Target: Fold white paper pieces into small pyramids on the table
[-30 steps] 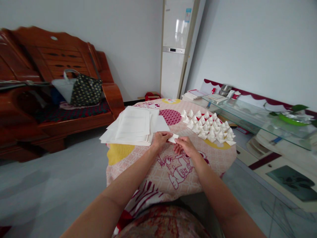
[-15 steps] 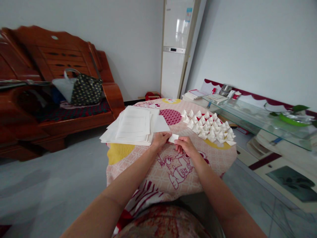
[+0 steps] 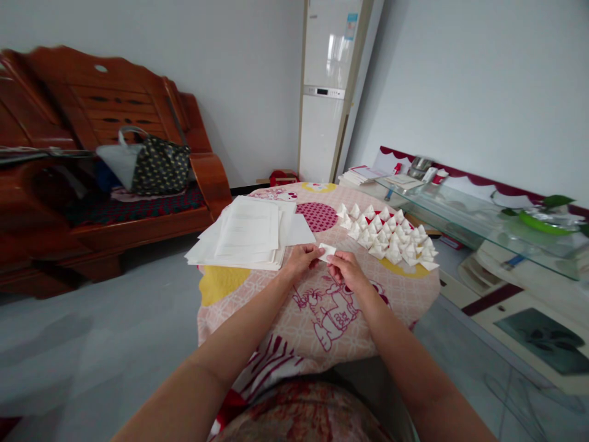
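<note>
Between my hands is a small folded piece of white paper (image 3: 327,250), held just above the cloth-covered table (image 3: 276,313). My left hand (image 3: 304,258) pinches its left side, and my right hand (image 3: 345,267) grips its lower right edge with thumb and fingers. Left of my hands lies a stack of white paper sheets (image 3: 248,230), spread unevenly, with faint print on the top one. To the right, several folded white paper boats (image 3: 384,233) with pointed tops stand close together in rows.
A glass-topped cabinet (image 3: 488,215) runs along the right, bearing papers, cups and a green dish (image 3: 547,222). At left stands a wooden sofa (image 3: 115,104) with a patterned bag (image 3: 161,164) on it. A white upright air conditioner (image 3: 322,129) fills the corner.
The small paper has turned and tilted in my fingers and sits slightly higher and further right. My right hand has shifted a little; the stack and the folded boats stay put.
</note>
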Motion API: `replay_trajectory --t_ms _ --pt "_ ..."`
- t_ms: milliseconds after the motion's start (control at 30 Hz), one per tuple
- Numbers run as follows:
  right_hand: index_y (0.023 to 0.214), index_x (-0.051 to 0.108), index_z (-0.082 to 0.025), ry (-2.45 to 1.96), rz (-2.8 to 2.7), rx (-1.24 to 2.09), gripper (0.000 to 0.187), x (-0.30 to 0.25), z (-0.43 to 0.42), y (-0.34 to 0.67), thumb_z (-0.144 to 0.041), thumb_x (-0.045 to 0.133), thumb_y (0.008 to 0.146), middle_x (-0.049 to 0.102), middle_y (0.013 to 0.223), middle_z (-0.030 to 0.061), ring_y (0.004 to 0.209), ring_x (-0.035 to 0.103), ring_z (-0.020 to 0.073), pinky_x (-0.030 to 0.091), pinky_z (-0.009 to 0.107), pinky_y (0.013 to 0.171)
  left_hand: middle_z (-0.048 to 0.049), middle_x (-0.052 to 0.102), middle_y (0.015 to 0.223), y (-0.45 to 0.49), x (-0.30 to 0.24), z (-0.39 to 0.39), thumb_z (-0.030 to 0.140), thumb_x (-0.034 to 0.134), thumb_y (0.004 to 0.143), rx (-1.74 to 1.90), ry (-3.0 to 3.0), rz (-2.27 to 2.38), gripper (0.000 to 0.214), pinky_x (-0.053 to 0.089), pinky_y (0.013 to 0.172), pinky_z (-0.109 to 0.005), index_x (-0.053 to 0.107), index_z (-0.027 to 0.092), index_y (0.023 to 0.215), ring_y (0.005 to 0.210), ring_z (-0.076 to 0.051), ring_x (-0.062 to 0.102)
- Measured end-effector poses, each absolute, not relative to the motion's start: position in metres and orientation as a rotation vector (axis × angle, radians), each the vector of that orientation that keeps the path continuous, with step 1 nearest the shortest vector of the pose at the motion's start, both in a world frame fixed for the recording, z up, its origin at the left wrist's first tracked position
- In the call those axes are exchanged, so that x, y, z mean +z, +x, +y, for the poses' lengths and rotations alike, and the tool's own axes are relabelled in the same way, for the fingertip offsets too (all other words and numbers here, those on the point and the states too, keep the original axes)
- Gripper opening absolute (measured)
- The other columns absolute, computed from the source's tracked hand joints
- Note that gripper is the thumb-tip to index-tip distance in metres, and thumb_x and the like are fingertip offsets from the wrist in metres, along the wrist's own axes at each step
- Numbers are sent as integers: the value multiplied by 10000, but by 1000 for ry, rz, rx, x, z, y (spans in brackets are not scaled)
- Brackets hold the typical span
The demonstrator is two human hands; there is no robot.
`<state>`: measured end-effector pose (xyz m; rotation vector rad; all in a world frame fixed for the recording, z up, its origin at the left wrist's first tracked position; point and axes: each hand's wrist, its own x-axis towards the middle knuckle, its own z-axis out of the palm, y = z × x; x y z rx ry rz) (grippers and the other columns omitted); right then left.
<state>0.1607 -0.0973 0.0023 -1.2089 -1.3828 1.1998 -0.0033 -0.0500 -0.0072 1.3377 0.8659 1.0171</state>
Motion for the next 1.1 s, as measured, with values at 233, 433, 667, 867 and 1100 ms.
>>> replay_trajectory --t_ms 233,433,667,867,1100 --pt "604 587 -199 -1286 -1480 1176 306 6 -102 158 -438 649 785 536 452 -25 345 381 89 256 229 346 30 506 521 -3 -6 -49 494 755 683 1047 1480 991 393 297 480 -230 575 161 578 480 -79 412" --pt "585 599 -196 -1269 -1493 1168 318 7 -102 160 -440 642 784 538 445 -23 347 399 92 251 226 349 20 504 510 -5 -3 -53 450 675 754 1086 1529 966 353 287 485 -233 560 175 564 488 -89 405" --pt "558 613 -188 -1219 -1537 1229 373 -3 -96 164 -480 668 784 587 471 -1 365 448 92 315 221 377 33 469 509 -6 -5 -52 477 661 747 1132 1537 939 373 272 492 -237 566 165 567 495 -86 384" --pt "610 637 -188 -1163 -1376 1249 414 -9 -93 162 -556 632 799 632 504 24 386 514 119 382 231 396 43 448 481 -9 -7 -49 492 674 742 1057 1565 936 389 260 487 -240 575 163 559 468 -82 369" --pt "541 605 -193 -1243 -1337 1137 380 -7 -92 163 -489 642 776 586 449 20 353 465 110 314 230 352 43 456 477 -3 -9 -51 495 692 728 982 1490 880 392 268 459 -229 563 167 557 441 -75 378"
